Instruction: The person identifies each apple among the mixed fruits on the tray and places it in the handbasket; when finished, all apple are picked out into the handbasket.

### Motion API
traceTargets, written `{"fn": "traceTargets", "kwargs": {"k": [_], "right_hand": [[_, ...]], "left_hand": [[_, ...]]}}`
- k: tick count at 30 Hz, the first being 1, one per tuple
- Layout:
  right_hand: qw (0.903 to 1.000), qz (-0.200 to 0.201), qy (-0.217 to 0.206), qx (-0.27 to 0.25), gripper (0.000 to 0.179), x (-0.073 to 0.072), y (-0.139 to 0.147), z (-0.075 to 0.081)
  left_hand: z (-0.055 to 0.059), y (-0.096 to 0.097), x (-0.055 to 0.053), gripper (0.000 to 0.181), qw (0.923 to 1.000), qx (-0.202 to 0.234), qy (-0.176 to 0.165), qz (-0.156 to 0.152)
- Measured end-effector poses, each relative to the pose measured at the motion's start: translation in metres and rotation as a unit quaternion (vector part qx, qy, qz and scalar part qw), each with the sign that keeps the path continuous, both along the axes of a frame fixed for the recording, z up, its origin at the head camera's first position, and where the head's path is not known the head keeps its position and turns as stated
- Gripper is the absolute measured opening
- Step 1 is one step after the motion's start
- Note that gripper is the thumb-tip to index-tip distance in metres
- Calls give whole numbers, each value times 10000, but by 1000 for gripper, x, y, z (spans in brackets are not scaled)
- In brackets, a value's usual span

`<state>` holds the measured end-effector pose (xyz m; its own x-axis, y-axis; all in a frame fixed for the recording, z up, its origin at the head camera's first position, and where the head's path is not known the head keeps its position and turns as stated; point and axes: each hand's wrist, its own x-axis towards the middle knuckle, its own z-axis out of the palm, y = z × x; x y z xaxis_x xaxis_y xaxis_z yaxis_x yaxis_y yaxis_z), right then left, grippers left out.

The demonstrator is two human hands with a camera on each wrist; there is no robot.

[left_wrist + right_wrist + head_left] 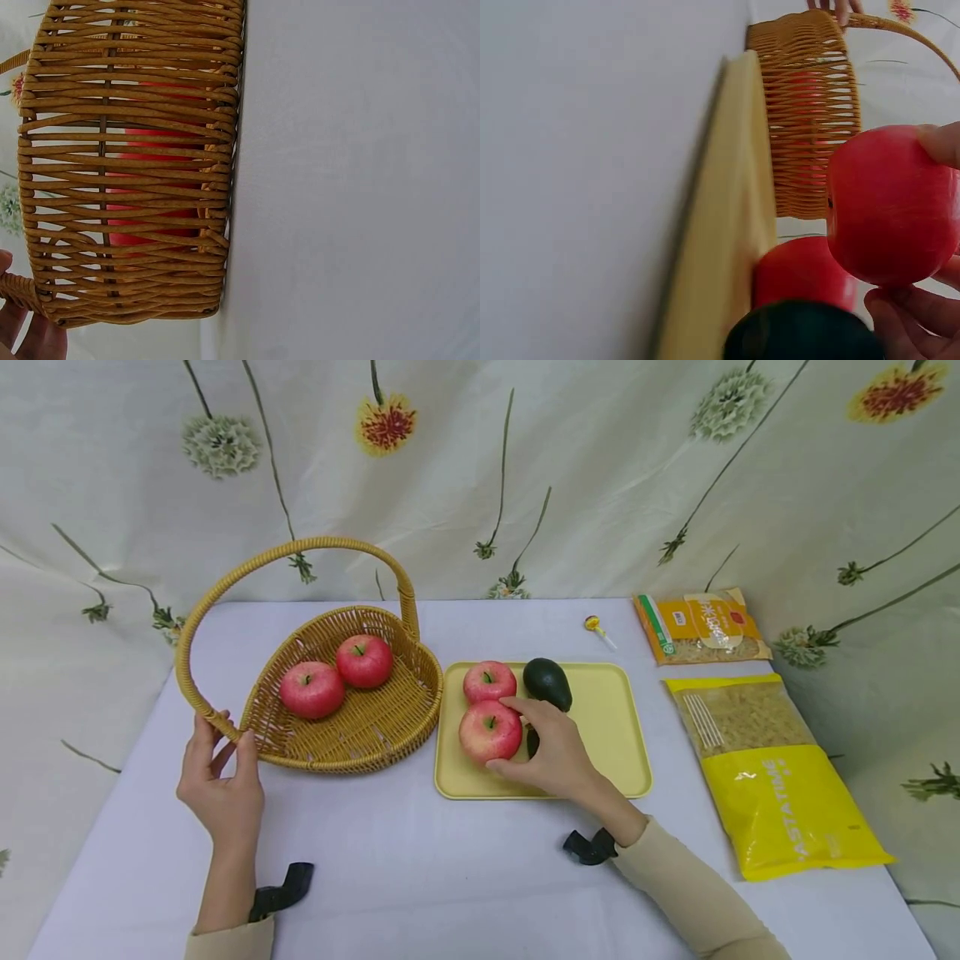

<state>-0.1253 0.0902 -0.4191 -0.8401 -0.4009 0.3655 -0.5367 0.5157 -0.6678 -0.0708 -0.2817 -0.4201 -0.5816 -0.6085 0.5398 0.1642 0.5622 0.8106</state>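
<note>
With lifting apparently the step in hand, the right hand (pixel 553 750) pinched a red apple (pixel 490 732) between thumb and fingers above the yellow tray (pixel 617 735), the left hand (pixel 225 789) gripped the basket handle (pixel 322 542), and the next move seemingly called for clearing the neighbouring apple (pixel 489 680).

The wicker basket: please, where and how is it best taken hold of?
Probably by the top of its arched handle, coming from above: this slim bar rises high over the open bowl of the basket and should wrap easily. The left hand holds only the handle's lower left end.
</note>
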Motion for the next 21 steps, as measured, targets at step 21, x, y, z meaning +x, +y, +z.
{"fn": "traceTargets", "kwargs": {"k": [21], "right_hand": [[9662,119,-1320,-2211,75,-16,12,50]], "left_hand": [[11,10,3,55,10000,39,-12,76]]}}
